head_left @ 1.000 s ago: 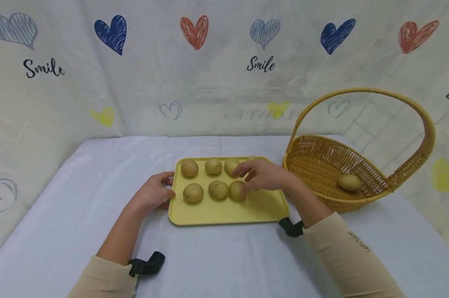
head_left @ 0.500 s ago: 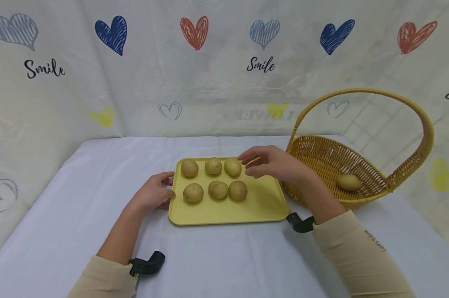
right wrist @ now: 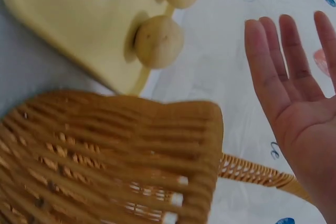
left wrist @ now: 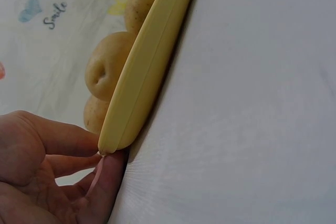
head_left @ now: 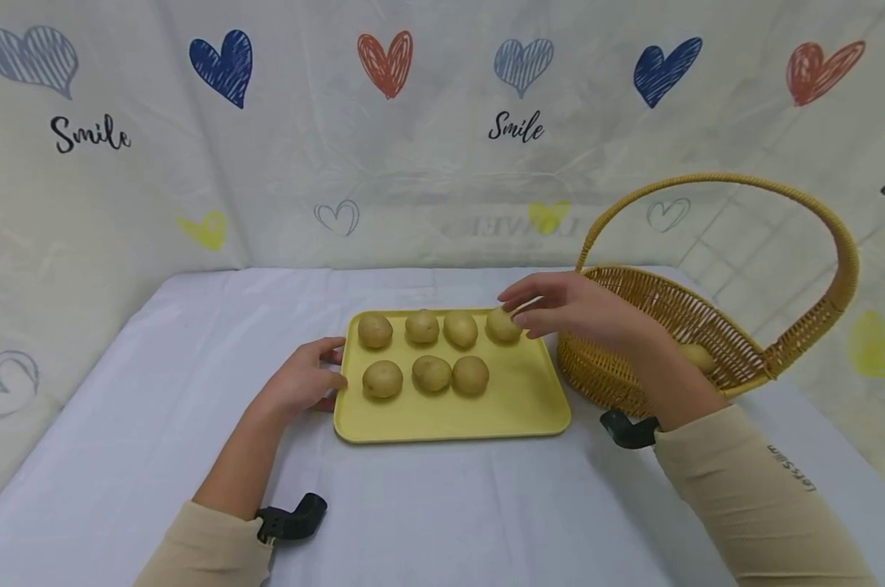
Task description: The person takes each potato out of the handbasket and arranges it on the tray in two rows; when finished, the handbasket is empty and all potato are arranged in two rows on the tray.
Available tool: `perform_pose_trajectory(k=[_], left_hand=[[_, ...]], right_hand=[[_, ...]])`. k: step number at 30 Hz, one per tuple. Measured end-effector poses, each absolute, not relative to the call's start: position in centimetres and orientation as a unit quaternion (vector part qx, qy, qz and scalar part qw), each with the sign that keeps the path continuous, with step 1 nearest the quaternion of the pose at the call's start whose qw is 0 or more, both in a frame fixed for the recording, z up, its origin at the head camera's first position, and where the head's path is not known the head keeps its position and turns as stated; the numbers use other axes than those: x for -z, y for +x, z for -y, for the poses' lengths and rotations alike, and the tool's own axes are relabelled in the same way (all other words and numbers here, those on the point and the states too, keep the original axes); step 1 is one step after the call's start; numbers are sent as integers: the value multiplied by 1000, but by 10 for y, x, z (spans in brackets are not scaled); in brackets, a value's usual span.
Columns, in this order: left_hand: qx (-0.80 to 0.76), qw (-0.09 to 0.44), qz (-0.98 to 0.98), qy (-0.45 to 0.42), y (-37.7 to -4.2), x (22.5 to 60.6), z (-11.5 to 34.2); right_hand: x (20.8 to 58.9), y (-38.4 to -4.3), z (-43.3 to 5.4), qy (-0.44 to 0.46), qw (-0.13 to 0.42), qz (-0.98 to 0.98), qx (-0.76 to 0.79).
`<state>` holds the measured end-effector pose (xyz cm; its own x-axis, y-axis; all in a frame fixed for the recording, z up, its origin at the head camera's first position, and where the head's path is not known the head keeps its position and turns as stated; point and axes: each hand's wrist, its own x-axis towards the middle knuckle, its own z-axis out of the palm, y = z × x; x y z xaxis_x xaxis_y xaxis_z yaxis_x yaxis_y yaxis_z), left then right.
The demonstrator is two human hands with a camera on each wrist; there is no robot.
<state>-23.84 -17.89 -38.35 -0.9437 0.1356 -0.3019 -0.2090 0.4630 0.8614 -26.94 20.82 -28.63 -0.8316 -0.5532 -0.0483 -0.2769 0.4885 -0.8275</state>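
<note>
A yellow tray (head_left: pixel 516 412) bears several potatoes in two rows. At its left edge my left hand (head_left: pixel 303 379) pinches the rim; in the left wrist view, fingers of that hand (left wrist: pixel 52 166) meet the tray's corner from both sides. Over the back right of the tray hovers my right hand (head_left: pixel 585 308), palm down, near the last potato (head_left: pixel 502 325) of the back row. The right wrist view shows this hand (right wrist: pixel 304 98) holding nothing, fingers extended and apart from the potato (right wrist: pixel 159 42).
A wicker basket (head_left: pixel 596 377) with a tall arched handle (head_left: pixel 736 178) stands right of the tray. One potato (head_left: pixel 697 357) lies inside it, partly behind my right forearm. White cloth (head_left: pixel 442 505) covers the table, and a printed curtain (head_left: pixel 442 147) hangs behind.
My right hand has drawn up and right, away from the front row of potatoes, towards the basket. The back-right potato has come into fuller view. My left hand stays at the tray.
</note>
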Motion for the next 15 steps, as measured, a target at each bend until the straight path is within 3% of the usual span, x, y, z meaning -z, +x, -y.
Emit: perform_pose_trajectory(k=[15], left_hand=[[-518, 168, -838, -23, -240, 383, 179]], right_hand=[[263, -273, -244, -212, 155, -868, 420]])
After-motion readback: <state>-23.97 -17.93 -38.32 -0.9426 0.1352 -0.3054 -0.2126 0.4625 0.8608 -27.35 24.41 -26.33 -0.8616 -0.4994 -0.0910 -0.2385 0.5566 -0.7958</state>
